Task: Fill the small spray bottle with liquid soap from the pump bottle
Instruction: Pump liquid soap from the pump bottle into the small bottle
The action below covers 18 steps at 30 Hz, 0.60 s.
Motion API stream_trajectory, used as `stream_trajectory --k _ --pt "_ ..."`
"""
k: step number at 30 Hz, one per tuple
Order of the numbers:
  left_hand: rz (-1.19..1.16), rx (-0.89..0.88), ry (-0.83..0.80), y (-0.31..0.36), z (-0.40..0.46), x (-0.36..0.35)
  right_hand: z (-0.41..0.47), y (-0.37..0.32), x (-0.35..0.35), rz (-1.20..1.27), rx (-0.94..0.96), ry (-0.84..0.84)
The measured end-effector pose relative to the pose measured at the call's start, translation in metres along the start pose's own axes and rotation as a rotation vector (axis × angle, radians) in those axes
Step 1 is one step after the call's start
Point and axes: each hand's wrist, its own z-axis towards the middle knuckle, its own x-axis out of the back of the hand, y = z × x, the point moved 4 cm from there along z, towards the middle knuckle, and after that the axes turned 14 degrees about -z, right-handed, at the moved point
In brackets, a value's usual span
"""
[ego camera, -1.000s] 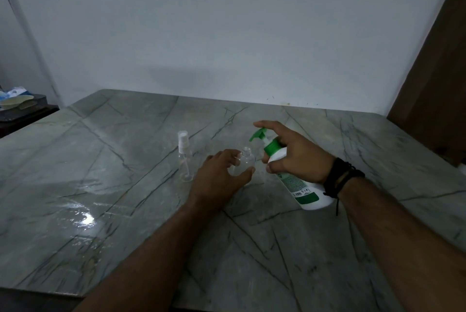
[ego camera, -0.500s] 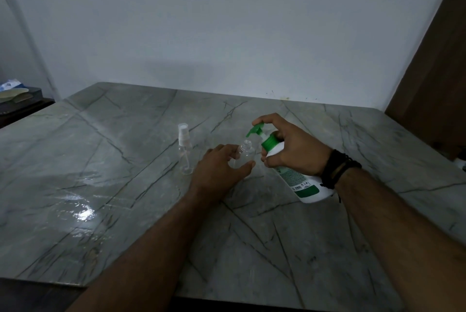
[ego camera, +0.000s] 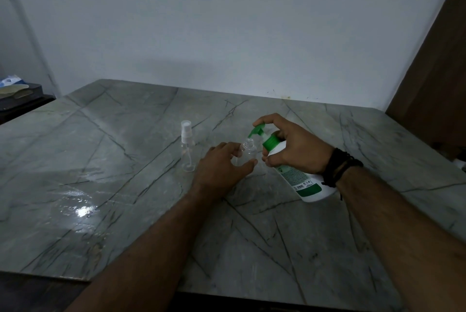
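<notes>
A small clear spray bottle (ego camera: 248,150), uncapped, stands upright on the marble table (ego camera: 126,160), and my left hand (ego camera: 220,170) is wrapped around its lower body. My right hand (ego camera: 295,146) grips a white pump bottle (ego camera: 306,181) with a green collar and green pump head (ego camera: 257,131), tilted so the nozzle points down over the small bottle's open mouth. My forefinger rests on top of the pump head. To the left stands the white spray cap with its dip tube (ego camera: 187,145), apart from both hands.
A wet, shiny patch (ego camera: 83,210) lies on the table's left side. A dark side table with a tissue box (ego camera: 15,87) sits at the far left. A brown wooden door (ego camera: 438,72) rises at the right.
The pump bottle's nozzle has come closer to the small bottle's mouth, and my view has shifted slightly. My left hand has kept its hold on the small bottle.
</notes>
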Motion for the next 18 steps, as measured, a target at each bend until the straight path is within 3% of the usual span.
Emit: stream_trajectory --k 18 --pt "-0.029 0.012 -0.013 0.0029 -0.0019 0.0012 -0.0005 0.0053 0.0029 0.021 -0.019 0.018"
